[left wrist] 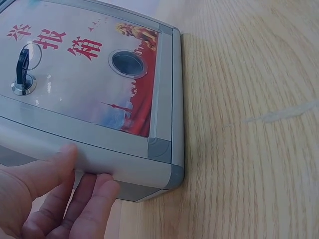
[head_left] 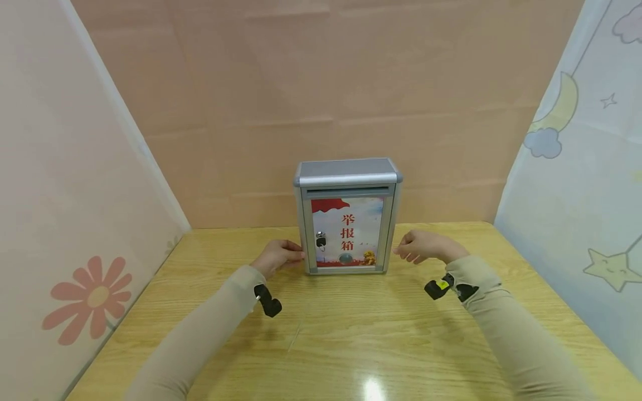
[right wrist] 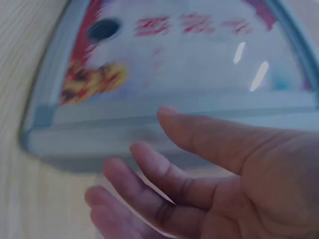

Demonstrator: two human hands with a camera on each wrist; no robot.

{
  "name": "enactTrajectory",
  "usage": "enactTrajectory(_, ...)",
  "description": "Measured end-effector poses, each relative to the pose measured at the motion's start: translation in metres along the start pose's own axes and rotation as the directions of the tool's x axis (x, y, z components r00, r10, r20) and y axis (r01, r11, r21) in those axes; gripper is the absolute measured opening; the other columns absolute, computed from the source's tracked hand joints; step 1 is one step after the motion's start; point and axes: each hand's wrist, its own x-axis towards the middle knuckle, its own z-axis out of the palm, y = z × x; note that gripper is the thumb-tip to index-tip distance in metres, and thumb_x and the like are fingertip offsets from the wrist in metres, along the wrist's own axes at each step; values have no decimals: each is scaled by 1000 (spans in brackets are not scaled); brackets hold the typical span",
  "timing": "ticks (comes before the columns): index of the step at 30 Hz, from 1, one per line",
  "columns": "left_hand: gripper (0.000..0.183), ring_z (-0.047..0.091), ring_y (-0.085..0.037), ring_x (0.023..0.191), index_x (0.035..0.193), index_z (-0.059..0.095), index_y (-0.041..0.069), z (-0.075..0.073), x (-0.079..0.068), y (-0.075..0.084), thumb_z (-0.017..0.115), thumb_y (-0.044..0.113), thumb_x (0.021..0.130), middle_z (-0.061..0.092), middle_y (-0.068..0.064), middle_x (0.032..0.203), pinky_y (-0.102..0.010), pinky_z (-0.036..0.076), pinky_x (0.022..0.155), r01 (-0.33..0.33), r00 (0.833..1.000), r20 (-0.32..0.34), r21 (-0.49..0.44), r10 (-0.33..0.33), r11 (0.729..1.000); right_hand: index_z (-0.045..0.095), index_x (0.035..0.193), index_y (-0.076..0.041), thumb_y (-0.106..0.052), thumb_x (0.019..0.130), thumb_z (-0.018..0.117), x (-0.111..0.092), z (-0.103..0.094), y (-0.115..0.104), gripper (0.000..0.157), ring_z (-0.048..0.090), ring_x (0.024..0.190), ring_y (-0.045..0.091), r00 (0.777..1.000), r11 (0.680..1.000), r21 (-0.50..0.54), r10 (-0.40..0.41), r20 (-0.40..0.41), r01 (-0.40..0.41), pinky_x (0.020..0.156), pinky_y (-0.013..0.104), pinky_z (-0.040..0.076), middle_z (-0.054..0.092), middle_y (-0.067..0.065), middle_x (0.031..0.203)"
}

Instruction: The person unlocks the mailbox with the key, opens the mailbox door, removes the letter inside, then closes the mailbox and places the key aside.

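A grey metal suggestion-type box stands upright on the wooden table, its printed front panel with red characters facing me. A key with a wire ring sits in the lock at the panel's left. My left hand is at the box's lower left side; in the left wrist view its thumb lies at the front edge and its loosely bent fingers rest against the side. On the other side, my right hand is beside the lower right edge, fingers relaxed and holding nothing. A slot runs below the box's lid.
The wooden table reaches back to a plain peach-coloured backdrop. Pale printed sheets hang on both sides, with a flower at the left and a star at the right. Black wrist cameras are strapped over both sleeves.
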Motion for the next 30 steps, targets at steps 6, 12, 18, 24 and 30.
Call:
enactTrajectory(6, 27, 59, -39, 111, 115, 54, -12, 1, -3, 1, 62, -3, 91, 60, -12, 98, -51, 44, 106, -19, 1000, -4, -7, 19, 1000, 52, 125, 14, -19, 102, 49, 10, 35, -41, 40, 65, 103, 27, 989, 935, 344, -124, 78, 90, 97, 46, 53, 59, 28, 122)
enactTrajectory(12, 27, 64, -28, 99, 115, 55, -11, 2, -4, 2, 63, -3, 91, 59, -12, 99, -49, 46, 105, -16, 1000, -7, -1, 16, 1000, 41, 136, 10, -12, 103, 45, 35, 84, -66, 40, 64, 98, 18, 997, 546, 838, -54, 46, -9, 96, 31, 54, 57, 21, 122)
enactTrajectory(18, 28, 63, -35, 106, 116, 55, -11, 1, -2, -1, 64, -1, 91, 61, -12, 100, -51, 45, 105, -28, 1000, -3, 11, 28, 1000, 49, 121, -3, -15, 103, 48, 53, 106, -83, 23, 60, 91, 16, 1000, 382, 924, 5, -10, 7, 79, 21, 56, 59, 8, 100)
enactTrajectory(24, 30, 59, -40, 113, 118, 55, -11, 0, -2, -3, 64, 1, 92, 62, -13, 102, -50, 45, 105, -37, 999, 11, 32, 37, 999, 47, 122, -6, -15, 102, 50, 61, 112, -92, 23, 60, 85, 15, 998, 309, 951, 65, -15, -6, 76, 20, 56, 59, 8, 96)
enactTrajectory(30, 30, 61, -37, 110, 117, 55, -11, 0, -3, -1, 64, 2, 92, 62, -14, 103, -51, 45, 104, -45, 999, 4, 41, 45, 998, 51, 115, -7, -13, 101, 51, 62, 113, -94, 14, 62, 80, 13, 997, 269, 963, 82, -17, -6, 73, 19, 56, 61, 6, 89)
